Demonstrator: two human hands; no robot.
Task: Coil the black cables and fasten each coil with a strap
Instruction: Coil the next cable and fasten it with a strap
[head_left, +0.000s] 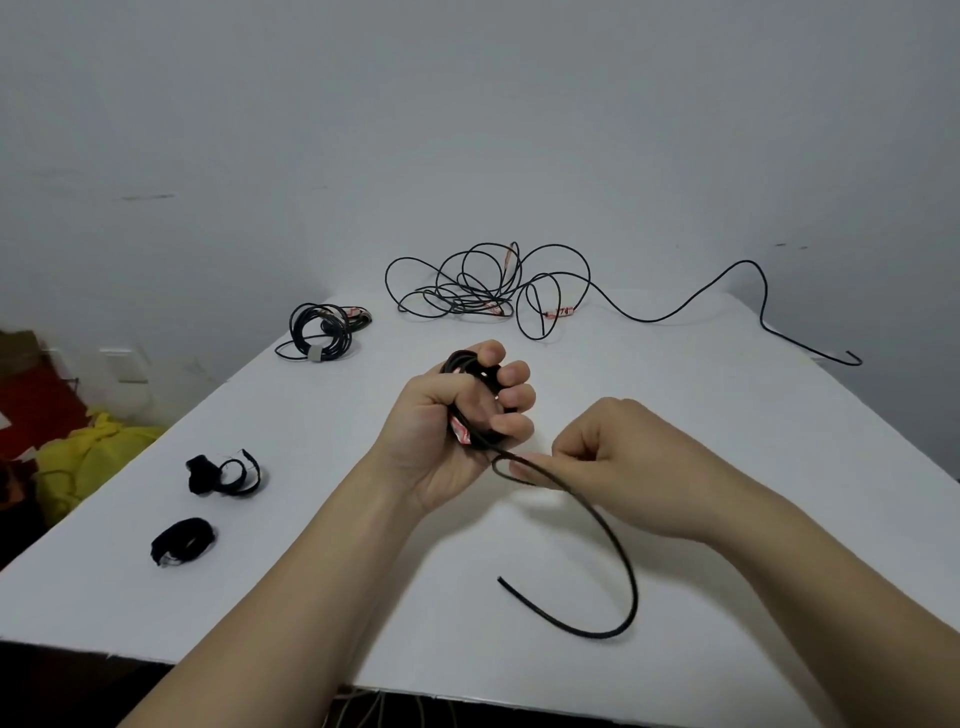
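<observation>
Table (675, 415): white work surface filling the lower frame; it carries all the cables and straps, so each is within reach.
Loose cable (467, 304): uncoiled tangle at upper centre, one end trailing off to the right edge. It is well apart from the hands and seems to be waiting its turn.
Left hand (441, 441): centre of the frame, raised over the table, fingers curled round a small bundle so the turns cannot spring apart.
Right hand (628, 457): just right of the left hand, thumb and forefinger pinching the cable close to the bundle, probably to guide the last turn.
Tail (623, 553): free end arcing down to lower centre; little is left to wind.
Cable in hand (465, 364): black coil, mostly hidden by the fingers and not yet strapped.
Finished coil (297, 328): left of the tangle, bound by a pale band (314, 355).
Straps (202, 475) (182, 540): two black ones at lower left, near the left arm, likely for the next fastening.
</observation>
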